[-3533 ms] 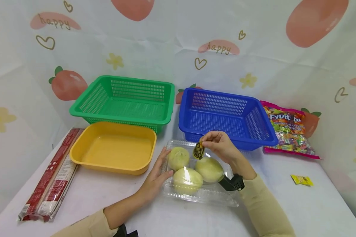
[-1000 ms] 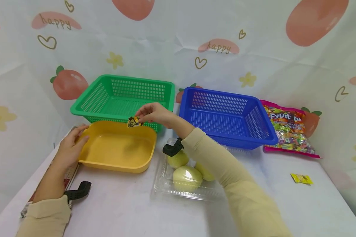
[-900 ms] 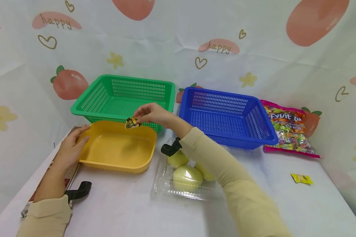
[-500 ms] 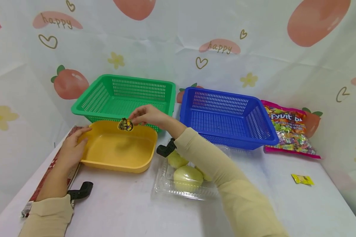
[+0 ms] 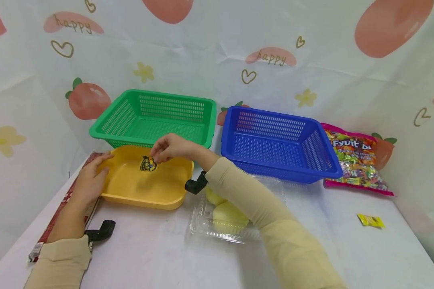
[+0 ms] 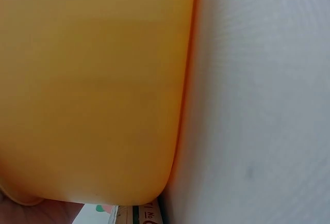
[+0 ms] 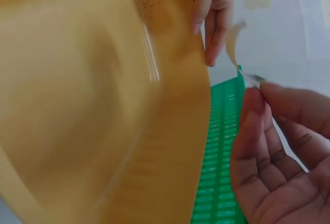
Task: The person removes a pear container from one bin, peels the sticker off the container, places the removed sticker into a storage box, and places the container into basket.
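Note:
Over the yellow plastic basin (image 5: 166,186), my right hand (image 5: 173,148) pinches a small black-and-yellow sticker (image 5: 148,163) between thumb and fingertips. The right wrist view shows this sticker (image 7: 234,43) nearly edge-on and curled. My left hand (image 5: 88,180) holds the basin's left rim, its thumb on the inner side and fingers outside. In the left wrist view the basin's outer wall (image 6: 93,90) fills much of the frame. A clear plastic clamshell box (image 5: 209,233) holds pale yellow-green melons (image 5: 229,218), partly hidden under my right forearm.
A green basket (image 5: 162,128) stands behind the basin, a blue basket (image 5: 267,150) to its right. At far right are a candy bag (image 5: 358,160) and one yellow wrapped candy (image 5: 371,220). A long red packet (image 5: 59,214) lies under my left forearm.
My right hand has taken the sticker from above the melon box leftward, then lowered it over the basin. My left hand has moved from the box to the basin's rim.

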`<state>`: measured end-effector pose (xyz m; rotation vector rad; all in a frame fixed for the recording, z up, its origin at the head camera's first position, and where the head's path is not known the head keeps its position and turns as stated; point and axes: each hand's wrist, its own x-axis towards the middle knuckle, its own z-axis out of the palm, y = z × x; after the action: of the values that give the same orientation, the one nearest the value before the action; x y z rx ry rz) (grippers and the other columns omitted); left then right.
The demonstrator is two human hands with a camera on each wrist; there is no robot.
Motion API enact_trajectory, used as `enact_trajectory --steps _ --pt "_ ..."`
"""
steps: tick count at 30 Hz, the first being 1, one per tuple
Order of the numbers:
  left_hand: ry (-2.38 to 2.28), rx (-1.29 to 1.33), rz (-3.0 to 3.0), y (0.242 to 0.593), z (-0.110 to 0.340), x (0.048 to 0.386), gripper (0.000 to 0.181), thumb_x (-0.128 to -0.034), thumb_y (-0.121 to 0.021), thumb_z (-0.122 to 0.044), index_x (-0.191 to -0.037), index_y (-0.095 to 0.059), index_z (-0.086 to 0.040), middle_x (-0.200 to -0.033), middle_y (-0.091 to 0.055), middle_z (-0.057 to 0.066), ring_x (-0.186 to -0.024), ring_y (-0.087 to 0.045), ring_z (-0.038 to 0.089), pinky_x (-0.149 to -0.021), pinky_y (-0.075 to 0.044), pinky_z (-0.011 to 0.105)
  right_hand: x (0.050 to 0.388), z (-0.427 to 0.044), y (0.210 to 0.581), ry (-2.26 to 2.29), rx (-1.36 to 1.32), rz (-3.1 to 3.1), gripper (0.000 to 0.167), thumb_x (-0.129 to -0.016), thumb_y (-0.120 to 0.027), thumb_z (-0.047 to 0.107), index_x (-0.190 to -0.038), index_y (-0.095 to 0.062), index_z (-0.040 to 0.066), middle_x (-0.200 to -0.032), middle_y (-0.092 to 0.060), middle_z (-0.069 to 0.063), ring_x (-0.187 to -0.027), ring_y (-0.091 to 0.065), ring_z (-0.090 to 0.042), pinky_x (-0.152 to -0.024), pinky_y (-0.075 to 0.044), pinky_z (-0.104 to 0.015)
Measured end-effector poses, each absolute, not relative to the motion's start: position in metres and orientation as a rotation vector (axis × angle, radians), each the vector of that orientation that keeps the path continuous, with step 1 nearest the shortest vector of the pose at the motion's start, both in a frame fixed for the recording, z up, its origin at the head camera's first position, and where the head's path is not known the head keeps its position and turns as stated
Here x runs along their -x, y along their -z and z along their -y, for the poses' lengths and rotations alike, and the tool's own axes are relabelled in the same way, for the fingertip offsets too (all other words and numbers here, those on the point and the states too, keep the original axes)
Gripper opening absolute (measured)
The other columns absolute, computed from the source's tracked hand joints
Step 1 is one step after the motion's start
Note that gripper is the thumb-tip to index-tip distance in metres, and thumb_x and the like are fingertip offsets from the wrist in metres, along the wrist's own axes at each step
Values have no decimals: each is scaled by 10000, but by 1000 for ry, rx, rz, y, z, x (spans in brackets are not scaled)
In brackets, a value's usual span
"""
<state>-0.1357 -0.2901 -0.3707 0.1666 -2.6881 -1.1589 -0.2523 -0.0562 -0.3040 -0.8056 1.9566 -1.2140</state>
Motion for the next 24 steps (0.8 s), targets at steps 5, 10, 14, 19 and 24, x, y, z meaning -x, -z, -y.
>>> enact_trajectory --steps 5,10,14,19,24 --pt "1155 -166 2682 371 291 136 415 -987 -309 -110 -1376 -404 -1 -1488 -297 218 -1360 -220 480 -1076 -155 658 249 62 306 1168 818 -1916 215 -858 -610 -15 -1070 -616 -52 -880 -680 -99 -799 -657 -138 -882 -535 -342" --pt "1157 -155 2686 372 291 137 407 -987 -321 -101 -1372 -407 -2 -1489 -297 217 -1364 -217 475 -1077 -151 659 247 67 307 1148 813 -1919 197 -852 -615 -23 -1046 -625 -59 -921 -689 -151 -776 -653 -140 -897 -528 -370" --pt "1160 -177 2699 372 291 138 412 -990 -322 -112 -1384 -397 -17 -1501 -283 200 -1374 -199 468 -1075 -143 664 246 72 309 1120 803 -1939 177 -845 -624 -25 -1020 -634 -51 -935 -691 -158 -773 -654 -148 -891 -531 -372" --pt "1167 -177 2695 372 290 138 415 -986 -319 -102 -1385 -395 -17 -1502 -281 200 -1374 -201 467 -1077 -145 661 244 78 313 1075 803 -1964 148 -840 -628 -30 -986 -636 -51 -923 -688 -169 -766 -660 -164 -868 -542 -361" --pt "1165 -170 2689 373 290 138 413 -984 -321 -91 -1382 -397 -13 -1497 -288 206 -1373 -205 467 -1079 -147 658 242 83 317 1061 804 -1983 125 -829 -638 -35 -952 -621 -41 -857 -684 -161 -694 -648 -152 -864 -539 -394"
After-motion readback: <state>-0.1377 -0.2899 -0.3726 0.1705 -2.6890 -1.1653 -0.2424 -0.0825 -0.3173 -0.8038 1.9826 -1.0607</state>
